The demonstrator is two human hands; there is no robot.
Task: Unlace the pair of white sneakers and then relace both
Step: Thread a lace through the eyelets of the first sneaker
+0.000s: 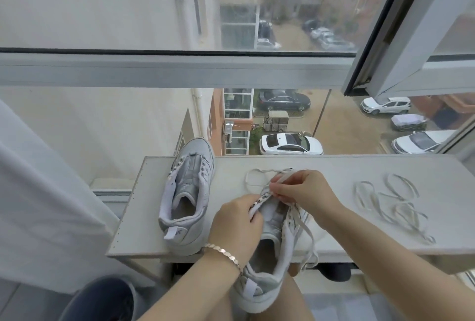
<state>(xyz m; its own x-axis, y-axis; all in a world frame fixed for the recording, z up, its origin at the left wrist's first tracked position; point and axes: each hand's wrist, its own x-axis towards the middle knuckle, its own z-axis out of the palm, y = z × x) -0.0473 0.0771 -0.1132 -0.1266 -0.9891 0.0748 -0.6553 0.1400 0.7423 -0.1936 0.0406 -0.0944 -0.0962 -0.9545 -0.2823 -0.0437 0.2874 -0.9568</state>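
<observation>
head camera view, looking down at a person's two bare hands at a narrow white table (pixel 334 163) by a window. nearest, one white sneaker (pixel 267 277) lies with its heel toward the viewer, the heel hanging over the table's front edge and the toe end on the tabletop. the left hand (pixel 231 225), with a bracelet (pixel 223 249) at the wrist, grips the shoe's left eyelet flap with curled fingers. just beyond, the right hand (pixel 303 189) pinches a white lace (pixel 284 178) near the eyelets; how many eyelets it passes through is hard to tell. one lace end hangs down the shoe's right side. to the left, the second sneaker (pixel 187 199) stands upright and unlaced, toe toward the glass. well to the right, a loose lace (pixel 404 208) lies tangled on the table. beyond the window (pixel 180 68), parked cars (pixel 290 143) sit far below.
</observation>
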